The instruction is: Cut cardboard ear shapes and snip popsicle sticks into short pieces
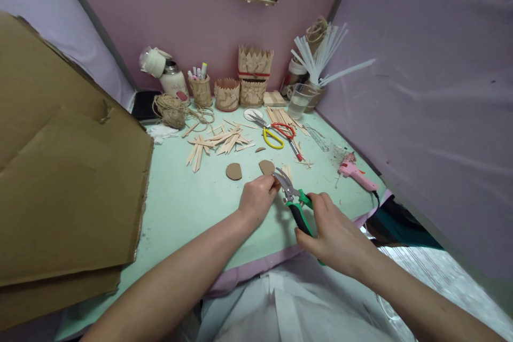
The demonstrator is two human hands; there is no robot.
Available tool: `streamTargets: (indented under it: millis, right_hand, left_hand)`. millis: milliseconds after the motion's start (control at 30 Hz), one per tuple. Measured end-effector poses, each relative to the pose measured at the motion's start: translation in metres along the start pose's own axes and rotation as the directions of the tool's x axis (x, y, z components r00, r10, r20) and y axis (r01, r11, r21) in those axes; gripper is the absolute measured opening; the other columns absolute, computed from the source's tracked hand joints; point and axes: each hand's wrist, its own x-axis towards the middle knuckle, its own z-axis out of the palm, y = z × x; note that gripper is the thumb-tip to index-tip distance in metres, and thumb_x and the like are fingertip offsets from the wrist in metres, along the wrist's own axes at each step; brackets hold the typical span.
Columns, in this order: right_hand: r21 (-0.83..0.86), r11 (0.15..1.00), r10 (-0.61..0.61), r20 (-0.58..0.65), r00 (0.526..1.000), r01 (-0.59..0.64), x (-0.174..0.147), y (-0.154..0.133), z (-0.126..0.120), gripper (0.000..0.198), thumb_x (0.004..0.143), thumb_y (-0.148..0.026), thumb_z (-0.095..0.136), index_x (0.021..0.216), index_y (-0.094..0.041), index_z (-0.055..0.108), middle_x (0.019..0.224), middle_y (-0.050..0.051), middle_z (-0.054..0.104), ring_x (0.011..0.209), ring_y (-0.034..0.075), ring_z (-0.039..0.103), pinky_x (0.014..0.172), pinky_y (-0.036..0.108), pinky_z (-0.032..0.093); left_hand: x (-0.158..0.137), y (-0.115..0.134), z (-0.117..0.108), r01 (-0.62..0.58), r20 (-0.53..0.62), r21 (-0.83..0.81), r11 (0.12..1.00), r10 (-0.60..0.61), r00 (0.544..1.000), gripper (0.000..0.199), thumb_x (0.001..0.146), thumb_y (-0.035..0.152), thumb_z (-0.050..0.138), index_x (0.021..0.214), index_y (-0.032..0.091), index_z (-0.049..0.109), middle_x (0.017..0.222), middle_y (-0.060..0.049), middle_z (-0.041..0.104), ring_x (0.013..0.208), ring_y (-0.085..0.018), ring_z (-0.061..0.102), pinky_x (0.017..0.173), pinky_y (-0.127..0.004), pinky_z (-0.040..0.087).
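My right hand [336, 230] is wrapped round the green and black handles of a pair of pruning shears [298, 214], whose curved metal blades are spread apart. The blade tips reach the fingers of my left hand [259, 196]. Those fingers are closed in a pinch, and whatever they hold is hidden. Just beyond lie two brown cardboard pieces [234, 171], rounded with one straight edge; the right one is close to my left knuckles. Pale wooden sticks [287, 172] show behind the blades.
Cut wooden sticks [226, 140] lie scattered mid-table. Scissors [273, 136] with red and yellow handles rest behind them. A pink glue gun [357, 175] is on the right, a large cardboard sheet [72, 171] on the left. Twine [174, 111], stick-covered cups [227, 94] and a plastic cup [300, 101] line the back.
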Motion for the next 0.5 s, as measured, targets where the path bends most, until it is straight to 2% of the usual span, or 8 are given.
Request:
streamTargets:
  millis: [133, 233, 333, 500]
  right_hand:
    - [-0.001, 1.000, -0.014, 0.078, 0.997, 0.015, 0.003, 0.002, 0.000, 0.023, 0.075, -0.027, 0.048, 0.092, -0.020, 0.035, 0.089, 0.006, 0.047, 0.075, 0.023, 0.054, 0.060, 0.031, 0.038]
    - [-0.003, 1.000, -0.025, 0.126, 0.992, 0.026, 0.006, 0.005, 0.001, 0.024, 0.073, -0.026, 0.048, 0.088, -0.022, 0.030, 0.078, 0.001, 0.045, 0.061, 0.018, 0.049, 0.051, 0.028, 0.029]
    - [0.014, 0.999, -0.031, 0.141, 0.989, 0.029, 0.006, 0.009, 0.000, 0.024, 0.073, -0.025, 0.048, 0.086, -0.023, 0.028, 0.071, -0.003, 0.043, 0.056, 0.017, 0.045, 0.049, 0.027, 0.024]
    - [0.047, 0.999, -0.024, 0.128, 0.992, 0.018, 0.007, 0.014, -0.001, 0.025, 0.072, -0.026, 0.050, 0.085, -0.024, 0.029, 0.068, -0.004, 0.044, 0.054, 0.016, 0.045, 0.049, 0.026, 0.022]
  left_hand:
    - [-0.001, 0.000, 0.001, -0.013, 0.014, 0.006, 1.000, 0.013, 1.000, 0.015, 0.084, 0.014, 0.053, 0.074, 0.019, 0.063, 0.078, -0.002, 0.069, 0.075, -0.016, 0.062, 0.066, -0.025, 0.041]
    - [-0.001, -0.001, 0.002, -0.022, 0.004, 0.015, 1.000, 0.022, 1.000, 0.014, 0.084, 0.014, 0.054, 0.074, 0.019, 0.063, 0.078, -0.002, 0.069, 0.075, -0.015, 0.062, 0.066, -0.024, 0.041]
    - [-0.001, -0.001, 0.003, -0.034, 0.001, 0.020, 0.999, 0.034, 0.999, 0.014, 0.085, 0.015, 0.056, 0.073, 0.019, 0.063, 0.077, -0.002, 0.068, 0.075, -0.015, 0.062, 0.065, -0.024, 0.041]
    - [-0.001, 0.000, 0.003, -0.053, -0.009, 0.024, 0.998, 0.054, 0.999, 0.012, 0.085, 0.016, 0.057, 0.076, 0.019, 0.065, 0.076, -0.001, 0.068, 0.073, -0.014, 0.062, 0.065, -0.023, 0.041]
